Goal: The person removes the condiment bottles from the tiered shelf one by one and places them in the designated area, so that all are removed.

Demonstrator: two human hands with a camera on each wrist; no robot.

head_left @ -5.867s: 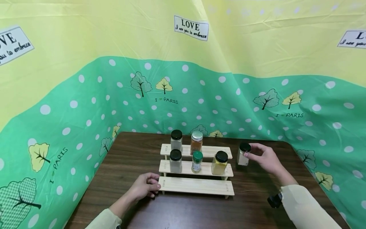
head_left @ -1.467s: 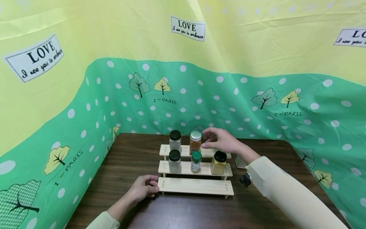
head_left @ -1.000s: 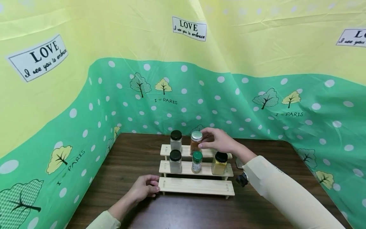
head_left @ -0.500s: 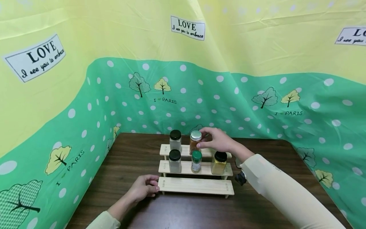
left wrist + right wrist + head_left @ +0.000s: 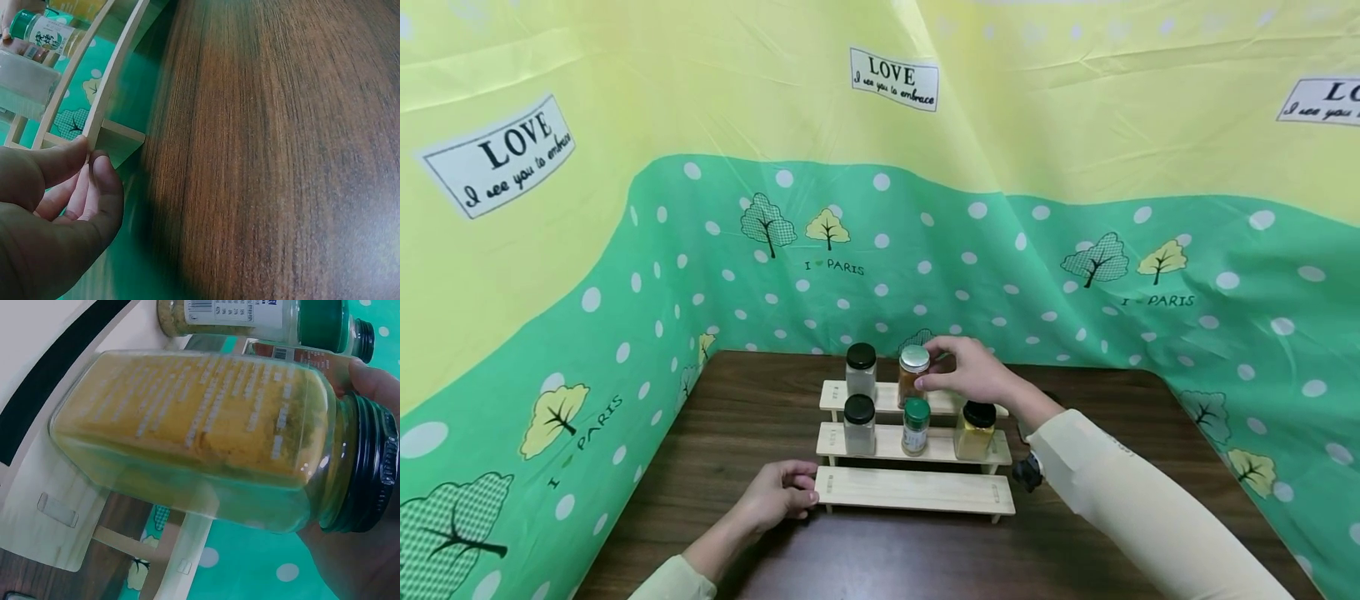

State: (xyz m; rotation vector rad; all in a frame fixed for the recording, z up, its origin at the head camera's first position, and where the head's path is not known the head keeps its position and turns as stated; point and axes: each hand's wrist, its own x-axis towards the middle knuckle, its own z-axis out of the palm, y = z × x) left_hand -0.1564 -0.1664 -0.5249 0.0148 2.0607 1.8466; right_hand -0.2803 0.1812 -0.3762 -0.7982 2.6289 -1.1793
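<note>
In the head view, a three-tier wooden spice rack (image 5: 917,490) stands on the table. My left hand (image 5: 778,492) pinches the left end of its lowest shelf between thumb and fingers; the left wrist view shows this pinch (image 5: 75,200) up close. On the top shelf, my right hand (image 5: 966,368) grips a silver-lidded spice jar (image 5: 912,379) of orange-brown contents, thumb on its near side. A black-lidded jar (image 5: 861,371) stands to its left. The middle shelf carries another black-lidded jar (image 5: 860,427), a small green-capped jar (image 5: 915,427) and a yellow spice jar (image 5: 187,425).
A dark wood table (image 5: 760,400) lies under the rack. Behind it hangs a green and yellow patterned cloth (image 5: 820,300). My right forearm (image 5: 1120,475) crosses over the table right of the rack and hides most of the black-lidded jar there.
My right hand has left the black-lidded jar on the table, moved left to the top shelf and closed its fingers on the silver-lidded jar. My left hand stays at the rack's end.
</note>
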